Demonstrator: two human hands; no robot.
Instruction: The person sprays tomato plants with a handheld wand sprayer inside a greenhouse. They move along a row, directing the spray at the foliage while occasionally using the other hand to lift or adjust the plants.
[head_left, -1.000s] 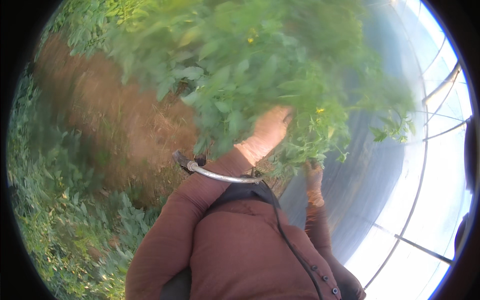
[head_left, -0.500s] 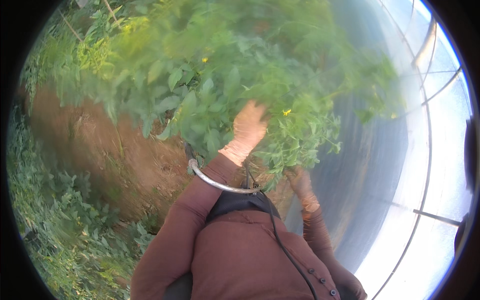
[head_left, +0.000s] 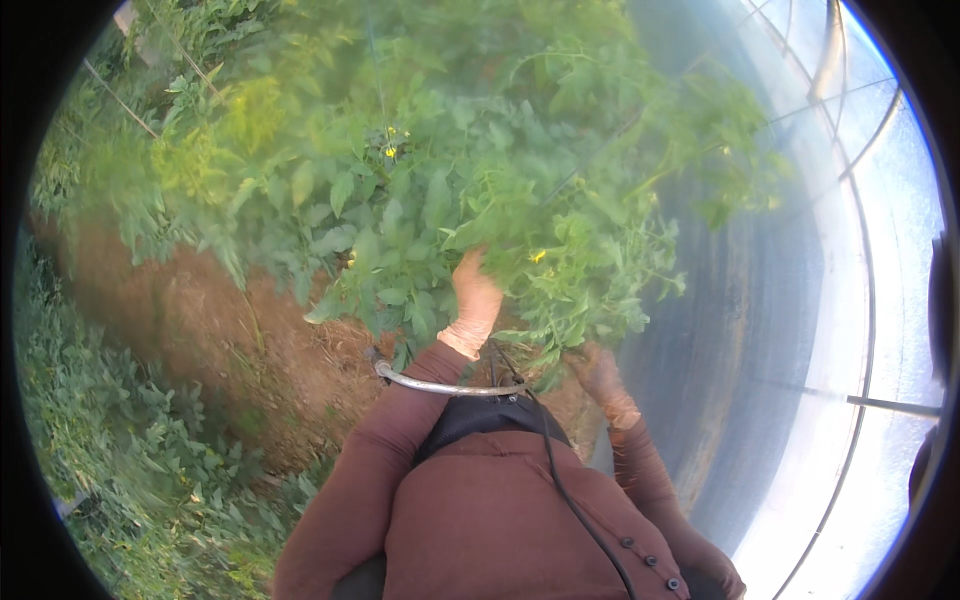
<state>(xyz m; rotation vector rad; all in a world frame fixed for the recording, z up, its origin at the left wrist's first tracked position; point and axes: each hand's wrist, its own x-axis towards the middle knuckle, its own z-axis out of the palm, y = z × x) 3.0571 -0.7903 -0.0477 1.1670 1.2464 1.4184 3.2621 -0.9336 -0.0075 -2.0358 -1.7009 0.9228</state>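
Leafy green plants with small yellow flowers, which look like tomato plants (head_left: 590, 285), fill the space before me. My left hand (head_left: 475, 295), in a tan-orange glove, reaches up into the leaves, which hide its fingertips. Lower and to the right, my right hand (head_left: 597, 375), in a soiled glove of similar colour, is at the bottom edge of the foliage. Its fingers point in toward the leafy stems and are partly covered and blurred. Whether either hand grips a stem cannot be made out. A yellow flower (head_left: 538, 257) shows between and above the hands.
A curved metal bar (head_left: 450, 386) crosses in front of my waist, with a black cord (head_left: 560, 480) running down my front. Bare brown soil (head_left: 200, 320) lies to the left, with another plant row (head_left: 130, 460) beyond. Plastic sheeting (head_left: 720, 330) rises on the right beside metal framing.
My left hand has come down, nearer my body, and slightly left in the foliage. My right hand stays close to the same leaves. The view has shifted slightly.
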